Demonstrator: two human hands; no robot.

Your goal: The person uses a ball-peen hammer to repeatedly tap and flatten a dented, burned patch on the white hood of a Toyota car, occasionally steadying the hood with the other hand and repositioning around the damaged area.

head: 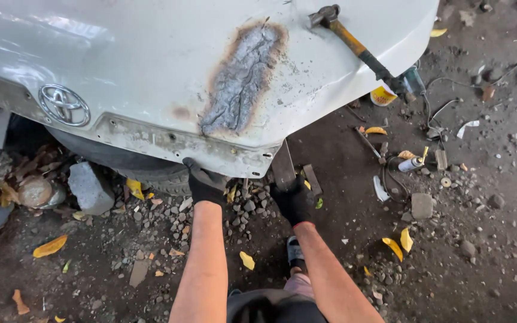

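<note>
A white car body panel (151, 66) lies across a tyre, with a burnt, bare-metal patch (243, 78) in its middle. My left hand (203, 184), in a black glove, grips the panel's lower edge from below. My right hand (294, 200), also gloved, is closed on a flat dark metal block (282, 167) pushed up under the edge just right of the patch. A hammer (354, 45) with a yellow and black handle rests on top of the panel at the upper right.
A tyre (145, 167) and a grey stone block (90, 186) sit under the panel. Scattered on the dirt at right are a spray can (411, 164), cables, a small stone (421, 205), yellow leaves and gravel. My foot (295, 251) is below.
</note>
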